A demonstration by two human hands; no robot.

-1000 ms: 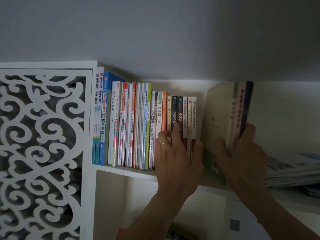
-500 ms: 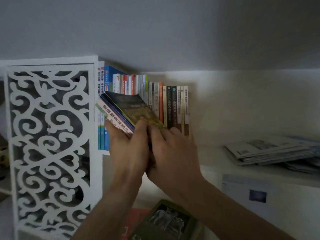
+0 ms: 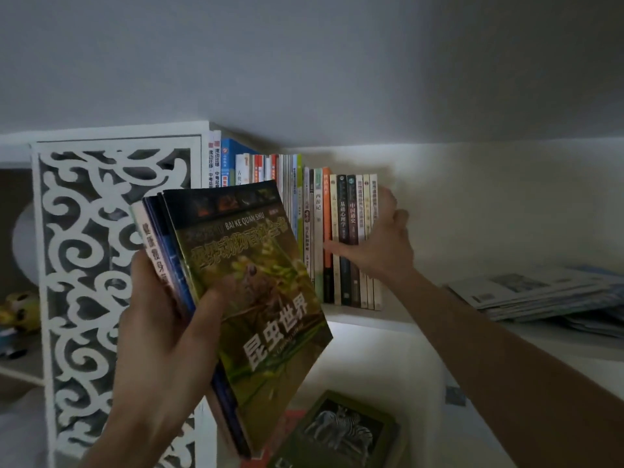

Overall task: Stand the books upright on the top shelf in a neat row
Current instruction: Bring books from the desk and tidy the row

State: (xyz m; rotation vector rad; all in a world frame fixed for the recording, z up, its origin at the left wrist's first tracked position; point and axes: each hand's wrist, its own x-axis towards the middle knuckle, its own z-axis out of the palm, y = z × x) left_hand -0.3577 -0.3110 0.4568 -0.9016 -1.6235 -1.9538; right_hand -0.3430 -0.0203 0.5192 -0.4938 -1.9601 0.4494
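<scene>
— White-painted wood is most of what you see: the white shelf unit (image 3: 368, 320) runs across the middle of the frame, with a white carved scrollwork panel (image 3: 101, 265) filling its left side under a grey wall.

— And the books?

— A row of upright books with mixed coloured spines (image 3: 304, 214) stands on the top shelf, packed against the panel's edge at centre frame. Right of the row the shelf board is bare, then a flat pile of pale magazines (image 3: 540, 292) lies at the right edge, well apart from the row.

— What's the person holding?

— The left hand (image 3: 162, 332), lower left, grips a small stack of glossy paperbacks (image 3: 250, 285), thumb curled over the green insect-cover book in front, fingers behind. The stack is tilted, its top leaning left, held in the air in front of the row and not on the shelf.

— The other hand?

— The right hand (image 3: 378, 244) reaches in from the lower right. Its thumb lies across the spines and the fingers wrap round the end of the row, clasping the last few cream and dark books there.

— Anything lower down?

— A green book with a zebra on its cover (image 3: 341, 430) lies flat at the bottom centre. Something small and yellow sits behind the panel at far left, too blurred to name.
</scene>
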